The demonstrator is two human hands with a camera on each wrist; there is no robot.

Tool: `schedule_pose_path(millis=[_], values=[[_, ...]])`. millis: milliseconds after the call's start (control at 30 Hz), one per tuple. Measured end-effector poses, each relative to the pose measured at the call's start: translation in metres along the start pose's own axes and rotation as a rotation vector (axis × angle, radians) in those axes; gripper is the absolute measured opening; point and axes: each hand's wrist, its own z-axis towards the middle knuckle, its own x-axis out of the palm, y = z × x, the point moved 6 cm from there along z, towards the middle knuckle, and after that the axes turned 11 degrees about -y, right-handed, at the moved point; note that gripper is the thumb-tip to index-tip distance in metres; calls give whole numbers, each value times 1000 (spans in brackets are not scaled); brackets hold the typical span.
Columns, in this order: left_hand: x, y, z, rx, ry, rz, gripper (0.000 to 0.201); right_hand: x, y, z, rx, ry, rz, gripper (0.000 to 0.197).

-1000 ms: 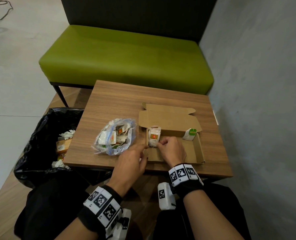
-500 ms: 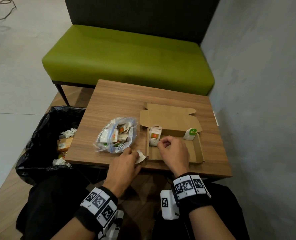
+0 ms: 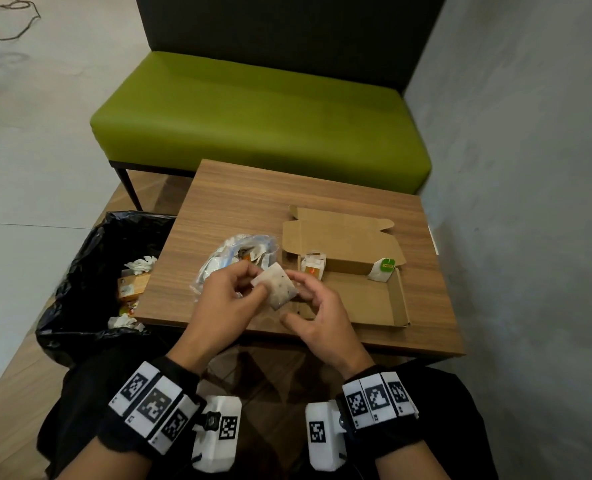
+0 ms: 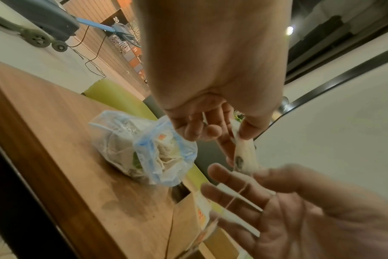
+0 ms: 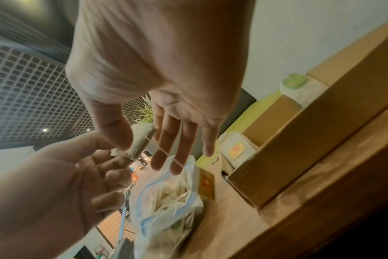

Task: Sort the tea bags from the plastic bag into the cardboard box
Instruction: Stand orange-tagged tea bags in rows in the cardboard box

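A pale square tea bag [image 3: 277,286] hangs above the table's front edge, between my hands. My left hand [image 3: 254,282] pinches its left corner with thumb and forefinger [image 4: 246,135]. My right hand [image 3: 289,299] is spread beside and under it, fingers straight, with the bag's string lying across them [image 5: 166,152]. The clear plastic bag [image 3: 239,252] with several tea bags lies just behind my left hand. To the right sits the open cardboard box [image 3: 367,299]. It holds orange-tagged tea bags [image 3: 312,266] at its left end and a green-tagged one [image 3: 384,270] at the back right.
The wooden table [image 3: 253,202] is small. A bin with a black liner [image 3: 90,271] and rubbish stands against its left side. A green bench [image 3: 253,126] runs behind it, and a grey wall [image 3: 530,202] closes the right.
My left hand has lifted the tea bag from the table's front edge up between the hands. My right hand has drawn back out of the box and opened beside it.
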Motion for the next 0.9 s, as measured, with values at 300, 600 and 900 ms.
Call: schedule_pose_path(millis=[300,600,900], values=[[-8,0,1,-39,-154,-137,8,6,-21,-17,73,-31,-49,16],[-3,-5,0,-98,-156,-265,11,-6,-24,-22,59,-41,-196,11],[20,2,-12,-120,34,-186,9,-42,-6,-2,-118,-215,-397,20]])
